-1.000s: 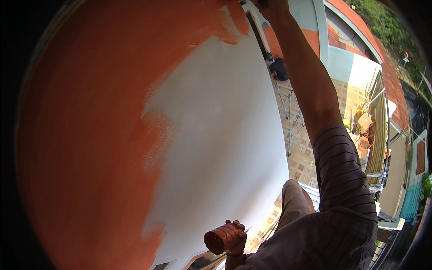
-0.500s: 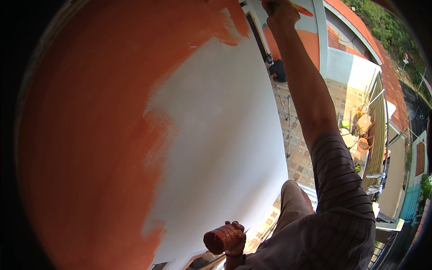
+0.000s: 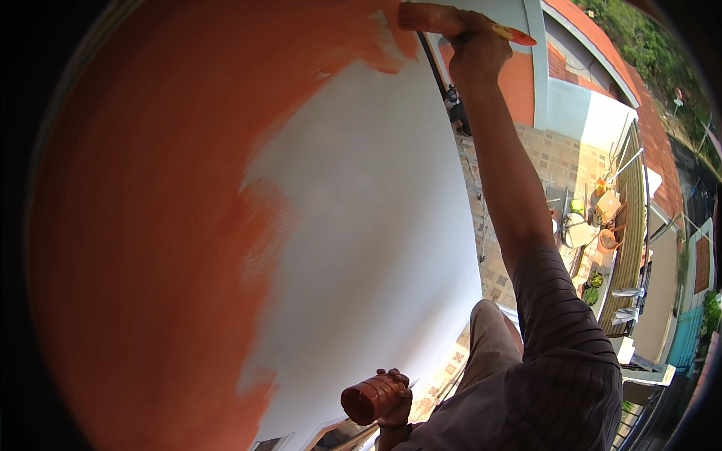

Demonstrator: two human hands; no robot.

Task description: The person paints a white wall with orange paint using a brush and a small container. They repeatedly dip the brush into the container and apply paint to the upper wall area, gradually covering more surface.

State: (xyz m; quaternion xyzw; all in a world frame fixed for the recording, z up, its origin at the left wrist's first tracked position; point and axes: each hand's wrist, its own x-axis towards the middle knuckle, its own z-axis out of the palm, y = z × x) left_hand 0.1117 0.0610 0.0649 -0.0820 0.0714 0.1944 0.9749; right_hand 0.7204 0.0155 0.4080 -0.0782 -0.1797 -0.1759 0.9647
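My right hand [image 3: 481, 49], raised on a stretched arm, is closed around a wide paintbrush [image 3: 429, 18] whose red-and-yellow handle sticks out to the right. The orange-coated bristle end reaches the upper right edge of the wall [image 3: 353, 173]; whether it touches cannot be made out. Orange-red paint covers the wall's left part and top, with a ragged border against the bare white part. Lower down, my left hand [image 3: 395, 395] grips a ribbed, paint-stained cup [image 3: 365, 402], tilted with its mouth toward the left. How much paint is inside is too dark to tell.
Beyond the wall's right edge lies a patterned tile floor [image 3: 500, 263] well below. Another person in dark clothes [image 3: 460, 116] is partly hidden behind my arm. Flowerpots [image 3: 608, 240] and a railing [image 3: 635, 225] stand at the right.
My right hand has come down slightly and to the right, bringing the brush's bristle end into view by the wall's edge. The left hand and cup have hardly moved.
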